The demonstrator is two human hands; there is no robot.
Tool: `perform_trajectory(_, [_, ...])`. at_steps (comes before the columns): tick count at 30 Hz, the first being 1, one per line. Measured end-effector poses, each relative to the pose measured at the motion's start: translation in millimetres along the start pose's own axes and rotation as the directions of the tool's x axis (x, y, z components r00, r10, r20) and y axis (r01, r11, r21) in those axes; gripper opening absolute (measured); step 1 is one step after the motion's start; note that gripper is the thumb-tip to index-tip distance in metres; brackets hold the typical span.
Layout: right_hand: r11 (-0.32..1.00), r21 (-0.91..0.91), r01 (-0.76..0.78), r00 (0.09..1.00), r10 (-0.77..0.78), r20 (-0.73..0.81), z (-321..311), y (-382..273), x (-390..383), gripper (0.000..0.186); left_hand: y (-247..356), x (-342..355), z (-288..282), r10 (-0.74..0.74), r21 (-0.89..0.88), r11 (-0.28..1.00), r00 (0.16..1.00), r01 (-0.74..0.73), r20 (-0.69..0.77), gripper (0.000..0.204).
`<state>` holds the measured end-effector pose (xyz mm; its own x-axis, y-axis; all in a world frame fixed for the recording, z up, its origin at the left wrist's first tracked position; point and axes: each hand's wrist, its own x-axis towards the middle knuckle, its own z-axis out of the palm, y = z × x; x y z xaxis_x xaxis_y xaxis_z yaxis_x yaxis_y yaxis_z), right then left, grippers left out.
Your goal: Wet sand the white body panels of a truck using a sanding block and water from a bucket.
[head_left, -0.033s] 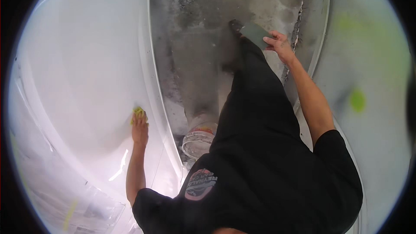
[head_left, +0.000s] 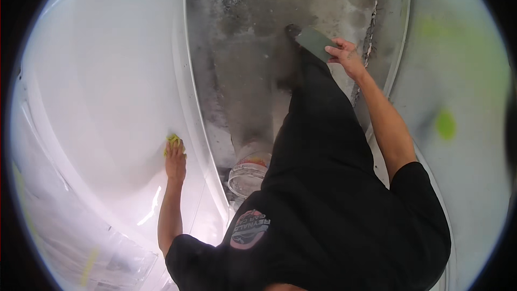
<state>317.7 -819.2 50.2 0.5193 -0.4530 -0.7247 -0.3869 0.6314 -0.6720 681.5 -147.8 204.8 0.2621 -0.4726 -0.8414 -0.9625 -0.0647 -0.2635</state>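
My left hand [head_left: 175, 159] lies on a glossy white vehicle panel [head_left: 102, 64], its fingers pressing a crumpled yellow-green cloth [head_left: 173, 138] against the surface near the panel's right side. Out at the upper right, my right hand [head_left: 347, 56] grips a flat, thin, dark grey-green rectangular sheet [head_left: 313, 41], thumb on top, held above my outstretched dark-clothed leg [head_left: 320, 91] and shoe [head_left: 292, 30]. What the sheet is made of I cannot tell.
Below the panel edge, a dirty white bucket [head_left: 245, 180] stands on the stained concrete floor [head_left: 242, 64]. A pale panel [head_left: 463, 183] with a curved rim runs along my right, with blurred yellow-green patches over it. Translucent plastic sheeting [head_left: 107, 253] shows at the lower left.
My left hand and the cloth have shifted very slightly right and down on the panel. My right hand and the sheet have moved a few pixels left.
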Motion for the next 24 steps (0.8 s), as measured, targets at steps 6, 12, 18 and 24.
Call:
perform_trajectory(6, [0.949,-0.284,0.135,0.991,-0.127,0.046,-22.1,-51.5,18.8,0.023,-68.2,101.8,-211.2,-0.029,0.272,0.961,0.998,0.043,-0.057,0.053])
perform_trajectory(12, [0.79,-0.572,0.221,0.954,-0.297,-0.042,-57.9,-73.0,19.6,0.023,-180.0,261.2,-376.9,-0.126,0.274,0.937,0.94,0.218,-0.318,0.044])
perform_trajectory(18, [0.833,-0.552,0.041,0.965,-0.177,-0.195,-130.9,-59.2,35.2,0.024,-265.7,380.9,-506.0,-0.196,0.421,0.779,0.818,0.465,-0.541,0.048])
perform_trajectory(24, [0.831,-0.556,0.001,0.971,-0.133,-0.197,-170.1,-7.3,29.4,0.028,-208.0,423.5,-391.1,-0.071,0.496,0.809,0.89,0.315,-0.45,0.063])
